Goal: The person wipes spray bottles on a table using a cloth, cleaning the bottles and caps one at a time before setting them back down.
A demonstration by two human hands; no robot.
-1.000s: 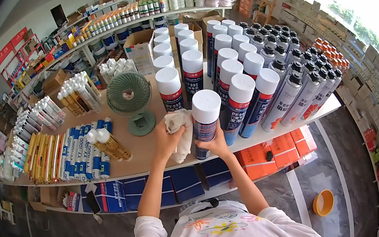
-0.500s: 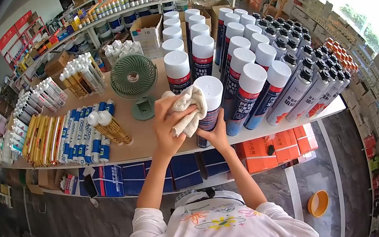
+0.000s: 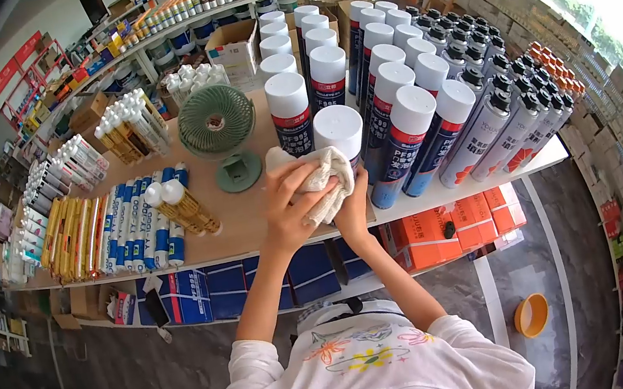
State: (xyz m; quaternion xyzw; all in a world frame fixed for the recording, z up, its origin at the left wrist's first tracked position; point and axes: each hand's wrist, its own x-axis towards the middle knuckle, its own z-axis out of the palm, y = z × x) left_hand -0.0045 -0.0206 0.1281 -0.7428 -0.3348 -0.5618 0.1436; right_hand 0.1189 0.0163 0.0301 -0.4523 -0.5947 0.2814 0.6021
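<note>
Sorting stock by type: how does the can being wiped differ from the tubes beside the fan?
The can stands upright; the tubes lie flat. The can wears a wide white cap; the tubes end in narrow white tips. The can is held by the right hand and rubbed with a cloth; the tubes lie untouched. Both rest on the same shelf.

I record a white short-sleeved shirt (image 3: 367,379) with a printed front design of yellow and orange flower shapes and thin dark line work, the sleeves ending above the elbows, both forearms bare, no gloves, watch or rings visible.
</note>
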